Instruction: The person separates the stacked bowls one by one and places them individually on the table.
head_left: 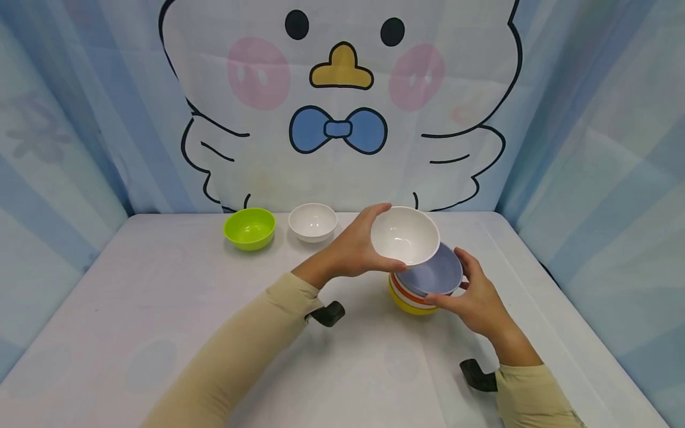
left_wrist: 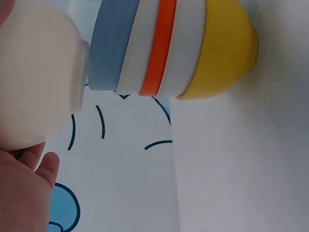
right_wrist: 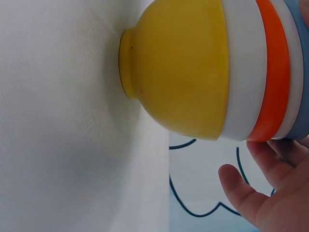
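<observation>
My left hand grips a white bowl by its rim, thumb at the near side and fingers at the far side. This bowl is tilted, and it hangs just above a stack of nested bowls. Topmost in the stack is a blue bowl; under it come a white bowl, an orange bowl, another white bowl and a yellow bowl at the bottom. My right hand holds the stack near the blue bowl's rim, with thumb and fingers on opposite sides.
Toward the back of the white-covered table stand a green bowl and a small white bowl, side by side. A curtain with a cartoon face hangs behind, and striped curtains flank both sides.
</observation>
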Tool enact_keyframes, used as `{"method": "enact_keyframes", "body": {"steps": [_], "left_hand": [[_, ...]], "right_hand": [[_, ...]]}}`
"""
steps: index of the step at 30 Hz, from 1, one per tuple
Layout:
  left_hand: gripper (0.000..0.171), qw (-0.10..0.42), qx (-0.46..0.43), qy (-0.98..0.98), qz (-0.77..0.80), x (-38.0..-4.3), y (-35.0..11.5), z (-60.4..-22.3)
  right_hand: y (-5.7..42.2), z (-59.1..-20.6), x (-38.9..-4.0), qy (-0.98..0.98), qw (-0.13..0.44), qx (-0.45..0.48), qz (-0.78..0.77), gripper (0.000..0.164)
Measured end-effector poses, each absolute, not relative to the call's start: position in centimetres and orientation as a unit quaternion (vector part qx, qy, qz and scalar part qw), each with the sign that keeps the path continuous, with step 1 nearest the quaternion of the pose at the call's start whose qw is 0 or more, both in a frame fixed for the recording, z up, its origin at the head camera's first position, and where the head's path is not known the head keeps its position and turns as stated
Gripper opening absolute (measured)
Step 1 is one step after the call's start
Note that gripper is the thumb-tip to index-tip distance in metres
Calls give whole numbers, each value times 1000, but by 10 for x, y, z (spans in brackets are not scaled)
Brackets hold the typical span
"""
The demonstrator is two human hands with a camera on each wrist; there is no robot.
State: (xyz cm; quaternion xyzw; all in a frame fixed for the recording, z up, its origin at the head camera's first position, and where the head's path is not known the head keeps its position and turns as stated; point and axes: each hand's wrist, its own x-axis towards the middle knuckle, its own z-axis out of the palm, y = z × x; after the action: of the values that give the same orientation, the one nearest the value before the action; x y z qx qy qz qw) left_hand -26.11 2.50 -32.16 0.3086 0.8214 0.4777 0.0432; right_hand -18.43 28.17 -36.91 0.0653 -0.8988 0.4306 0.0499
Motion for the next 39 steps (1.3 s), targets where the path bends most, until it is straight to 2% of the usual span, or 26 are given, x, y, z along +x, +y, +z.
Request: {"method": "enact_keyframes", "body": {"steps": [20, 28, 39], "left_hand": [[112, -12, 197, 872, 449, -253, -83, -331], [109, 6, 156, 871, 466, -248, -120, -347], [108, -2, 106, 886, 451, -240, -151, -365]], "right_hand": [[277, -364, -185, -905, 43, 66, 419, 110], [278, -365, -184, -907, 42, 66, 413, 110], [278, -364, -182, -907, 46, 66, 413, 109]]}}
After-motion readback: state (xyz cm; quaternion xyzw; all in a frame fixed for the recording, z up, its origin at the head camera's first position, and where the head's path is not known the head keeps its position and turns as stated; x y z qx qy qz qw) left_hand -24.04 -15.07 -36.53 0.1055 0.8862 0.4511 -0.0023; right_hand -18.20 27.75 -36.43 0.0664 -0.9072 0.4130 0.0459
